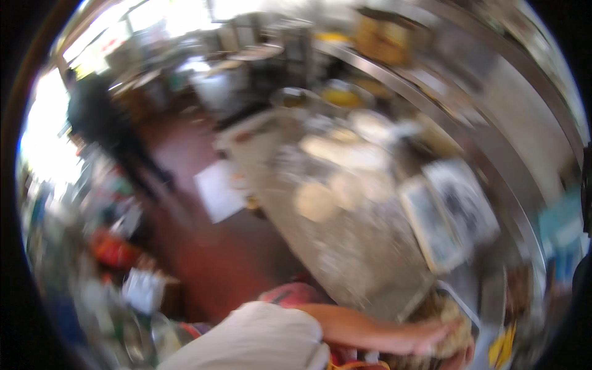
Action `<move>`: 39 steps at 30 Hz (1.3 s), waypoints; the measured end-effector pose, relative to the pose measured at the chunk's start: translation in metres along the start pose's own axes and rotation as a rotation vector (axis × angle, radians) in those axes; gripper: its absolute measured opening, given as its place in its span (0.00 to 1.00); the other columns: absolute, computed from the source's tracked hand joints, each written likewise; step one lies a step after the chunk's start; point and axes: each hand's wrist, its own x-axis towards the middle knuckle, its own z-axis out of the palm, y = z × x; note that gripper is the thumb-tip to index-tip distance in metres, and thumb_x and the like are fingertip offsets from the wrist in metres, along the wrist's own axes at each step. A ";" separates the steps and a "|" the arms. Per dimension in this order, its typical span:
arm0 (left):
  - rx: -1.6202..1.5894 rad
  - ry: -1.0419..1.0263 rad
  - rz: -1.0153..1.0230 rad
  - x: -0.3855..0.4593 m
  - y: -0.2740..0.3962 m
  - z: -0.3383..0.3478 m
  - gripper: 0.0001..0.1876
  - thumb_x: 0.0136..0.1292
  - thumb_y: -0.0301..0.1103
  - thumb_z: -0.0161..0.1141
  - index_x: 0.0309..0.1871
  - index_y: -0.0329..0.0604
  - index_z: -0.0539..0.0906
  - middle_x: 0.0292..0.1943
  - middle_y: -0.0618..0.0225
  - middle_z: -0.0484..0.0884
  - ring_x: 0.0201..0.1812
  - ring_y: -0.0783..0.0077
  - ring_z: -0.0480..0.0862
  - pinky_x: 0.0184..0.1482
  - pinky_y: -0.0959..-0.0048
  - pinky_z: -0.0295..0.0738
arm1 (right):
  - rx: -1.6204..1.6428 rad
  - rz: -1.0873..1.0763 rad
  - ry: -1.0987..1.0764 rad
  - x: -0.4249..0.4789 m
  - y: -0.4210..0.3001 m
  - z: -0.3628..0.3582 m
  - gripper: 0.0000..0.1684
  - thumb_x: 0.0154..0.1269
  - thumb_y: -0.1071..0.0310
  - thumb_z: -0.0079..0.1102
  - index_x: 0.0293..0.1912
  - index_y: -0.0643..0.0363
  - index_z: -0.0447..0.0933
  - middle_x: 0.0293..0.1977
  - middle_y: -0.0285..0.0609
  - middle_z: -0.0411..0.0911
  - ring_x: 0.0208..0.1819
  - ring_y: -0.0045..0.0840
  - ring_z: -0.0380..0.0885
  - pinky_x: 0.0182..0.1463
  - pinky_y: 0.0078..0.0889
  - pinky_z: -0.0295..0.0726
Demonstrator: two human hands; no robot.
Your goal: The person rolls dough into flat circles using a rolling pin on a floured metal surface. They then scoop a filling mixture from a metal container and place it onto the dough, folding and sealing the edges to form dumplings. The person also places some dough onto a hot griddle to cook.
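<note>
The head view is badly blurred. My left hand reaches from a light sleeve to the lower right and rests on a lumpy, pale brown mass, whose material I cannot make out. My right hand shows only in part at the bottom edge, against the lower side of that mass. Whether the fingers grip it is unclear. Beside them stands a work table dusted with what looks like flour. Several flat, round pieces of dough lie on it.
Two trays or boxes sit along the table's right side. Bowls stand at its far end. A person in dark clothes stands at the far left. Cluttered goods and a red bag line the left of the red floor.
</note>
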 end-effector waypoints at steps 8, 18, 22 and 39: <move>0.482 0.626 -0.195 -0.002 0.023 0.038 0.15 0.68 0.35 0.48 0.55 0.41 0.72 0.51 0.61 0.78 0.52 0.63 0.79 0.54 0.58 0.76 | 0.330 0.190 0.005 -0.012 -0.020 -0.041 0.12 0.64 0.72 0.54 0.47 0.66 0.74 0.39 0.39 0.77 0.39 0.21 0.75 0.43 0.23 0.75; 0.854 0.690 -0.359 0.017 0.027 0.040 0.12 0.65 0.31 0.49 0.50 0.39 0.73 0.41 0.61 0.80 0.42 0.66 0.82 0.38 0.61 0.82 | 0.398 0.148 0.129 -0.018 -0.010 -0.054 0.11 0.64 0.73 0.54 0.46 0.65 0.74 0.38 0.40 0.79 0.35 0.20 0.78 0.38 0.20 0.78; 0.775 0.559 -0.498 0.026 0.041 0.039 0.13 0.61 0.29 0.51 0.49 0.40 0.74 0.40 0.63 0.80 0.41 0.66 0.82 0.39 0.61 0.82 | 0.416 0.151 0.076 -0.016 -0.003 -0.060 0.10 0.63 0.74 0.55 0.44 0.65 0.76 0.38 0.41 0.79 0.37 0.21 0.78 0.42 0.23 0.78; 1.228 0.603 -0.752 0.041 0.041 0.065 0.24 0.63 0.27 0.53 0.62 0.49 0.64 0.51 0.62 0.72 0.50 0.65 0.76 0.42 0.57 0.84 | 0.019 0.041 0.005 -0.013 -0.012 -0.053 0.13 0.63 0.72 0.56 0.46 0.69 0.74 0.32 0.38 0.77 0.31 0.18 0.76 0.37 0.19 0.77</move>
